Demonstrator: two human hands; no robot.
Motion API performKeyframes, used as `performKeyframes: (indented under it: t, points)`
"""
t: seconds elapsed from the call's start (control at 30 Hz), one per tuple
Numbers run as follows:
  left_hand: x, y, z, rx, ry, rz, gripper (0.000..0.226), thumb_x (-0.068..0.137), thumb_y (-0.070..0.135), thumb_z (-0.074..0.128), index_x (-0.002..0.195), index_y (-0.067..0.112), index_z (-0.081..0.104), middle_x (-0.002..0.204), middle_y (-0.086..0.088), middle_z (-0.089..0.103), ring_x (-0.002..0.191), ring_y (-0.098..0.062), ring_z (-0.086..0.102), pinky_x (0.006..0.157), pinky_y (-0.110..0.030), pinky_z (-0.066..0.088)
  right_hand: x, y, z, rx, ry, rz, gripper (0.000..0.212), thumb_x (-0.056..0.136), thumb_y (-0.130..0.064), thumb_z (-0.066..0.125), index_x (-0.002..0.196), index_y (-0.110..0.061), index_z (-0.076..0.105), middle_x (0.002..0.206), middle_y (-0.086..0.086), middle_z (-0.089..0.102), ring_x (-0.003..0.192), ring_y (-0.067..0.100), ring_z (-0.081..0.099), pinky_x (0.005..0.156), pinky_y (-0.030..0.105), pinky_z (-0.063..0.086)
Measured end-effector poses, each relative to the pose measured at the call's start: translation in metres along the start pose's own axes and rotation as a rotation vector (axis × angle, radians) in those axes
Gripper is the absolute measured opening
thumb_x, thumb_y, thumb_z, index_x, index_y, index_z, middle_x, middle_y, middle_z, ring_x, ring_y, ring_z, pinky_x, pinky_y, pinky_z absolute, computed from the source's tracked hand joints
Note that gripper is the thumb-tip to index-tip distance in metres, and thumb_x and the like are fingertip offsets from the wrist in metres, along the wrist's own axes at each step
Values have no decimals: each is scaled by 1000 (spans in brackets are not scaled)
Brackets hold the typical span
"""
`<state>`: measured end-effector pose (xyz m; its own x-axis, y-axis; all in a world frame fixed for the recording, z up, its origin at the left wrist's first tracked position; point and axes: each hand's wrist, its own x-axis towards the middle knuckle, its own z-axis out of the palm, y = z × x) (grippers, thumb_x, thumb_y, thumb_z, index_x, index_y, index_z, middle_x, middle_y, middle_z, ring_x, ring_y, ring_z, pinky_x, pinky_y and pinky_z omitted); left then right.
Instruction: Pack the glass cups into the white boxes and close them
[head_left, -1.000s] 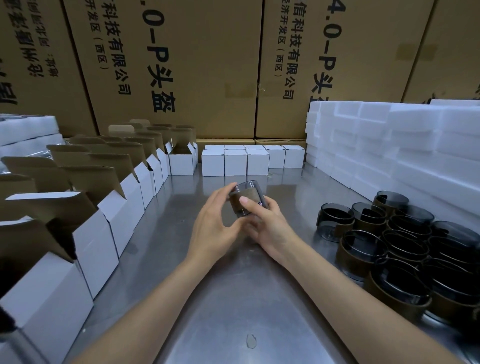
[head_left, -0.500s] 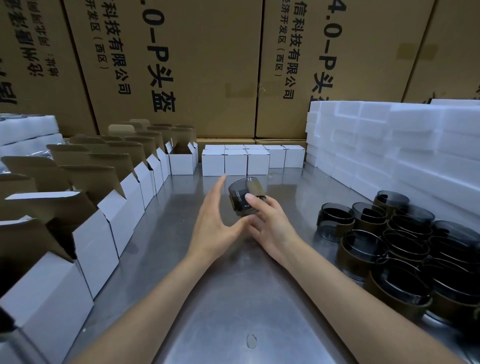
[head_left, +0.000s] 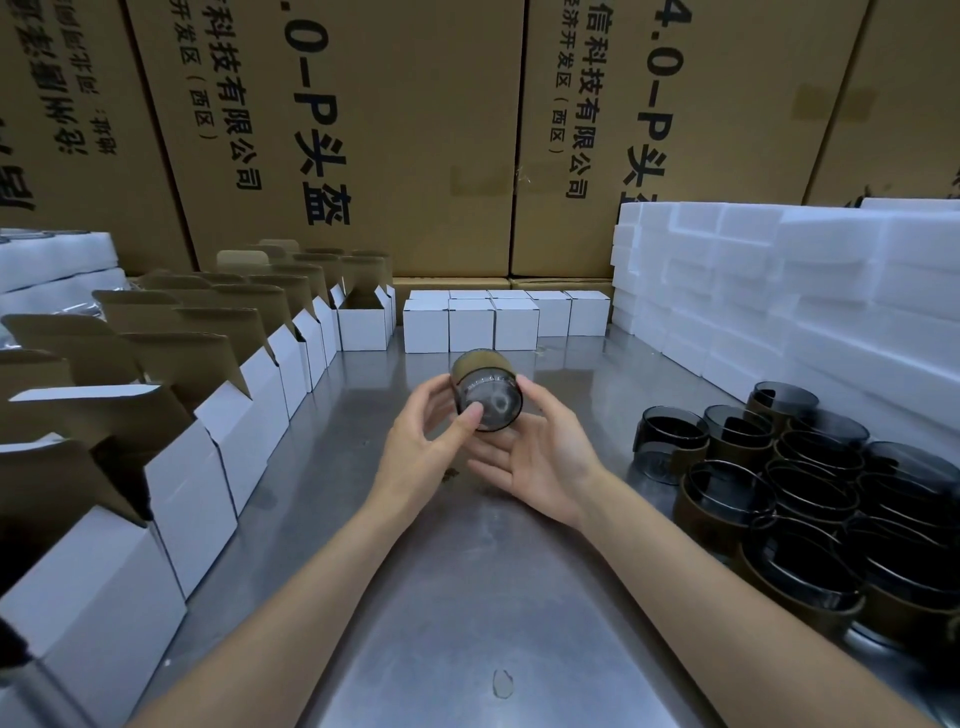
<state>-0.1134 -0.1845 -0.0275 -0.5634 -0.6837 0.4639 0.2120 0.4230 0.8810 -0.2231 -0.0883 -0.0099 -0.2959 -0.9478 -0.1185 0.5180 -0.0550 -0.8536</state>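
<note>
A dark smoked glass cup (head_left: 488, 397) with a brown paper band hangs above the steel table, tipped so its base faces me. My left hand (head_left: 423, 457) grips it from the left, thumb on the base. My right hand (head_left: 540, 462) cradles it from below and the right, fingers curled round its side. Several more glass cups (head_left: 779, 488) stand clustered at the right. A row of open white boxes (head_left: 244, 405) with raised brown flaps runs along the left. Several closed white boxes (head_left: 470, 325) sit at the back.
White foam blocks (head_left: 769, 291) are stacked along the right side behind the cups, with more foam at the far left (head_left: 52, 265). Large printed cardboard cartons (head_left: 363, 130) wall off the back. The bare steel table (head_left: 467, 597) stretches below my forearms.
The cup has been turned so its base now faces me. My left hand, open beside it half a second ago, has closed onto it again; the right hand shifted underneath.
</note>
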Motion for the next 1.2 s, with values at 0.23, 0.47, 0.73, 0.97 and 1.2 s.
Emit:
performKeyframes:
  t: [0.23, 0.47, 0.73, 0.97, 1.2]
  points:
    - [-3, 0, 2, 84, -83, -2, 82, 83, 9, 72, 148, 23, 25, 150, 3, 38, 132, -8, 43, 113, -35, 33, 3, 6, 4, 32, 156, -283, 50, 84, -14, 69, 130, -14, 51, 103, 7, 72, 77, 14, 69, 68, 22, 54]
    - [-6, 1, 2, 203, -80, 110, 71, 80, 15, 72, 141, 28, 38, 133, 12, 51, 120, -3, 52, 100, -17, 40, 6, 13, 3, -237, 255, -417, 51, 77, -3, 75, 110, -32, 49, 107, 4, 67, 95, 16, 68, 79, 26, 56]
    - [-6, -7, 3, 435, -155, 121, 47, 73, 2, 58, 110, 28, 46, 117, 7, 54, 112, -9, 53, 95, -36, 46, 10, 17, -6, -762, 326, -483, 70, 69, -1, 78, 120, -28, 37, 102, -12, 52, 98, 11, 57, 76, 11, 47]
    - [-3, -17, 2, 427, -216, -8, 53, 71, -6, 50, 111, 26, 37, 113, 4, 50, 105, -14, 52, 88, -32, 47, 15, 21, -4, -1022, 389, -401, 66, 70, -21, 79, 113, -31, 30, 117, 1, 53, 101, 15, 56, 81, 25, 42]
    - [28, -32, -9, 125, 209, -216, 38, 84, -11, 42, 106, 19, 50, 103, 4, 62, 89, -4, 57, 63, -8, 43, 12, 27, 0, -1155, 392, -395, 72, 68, -48, 76, 122, -35, 29, 123, -12, 50, 111, 11, 54, 94, 38, 45]
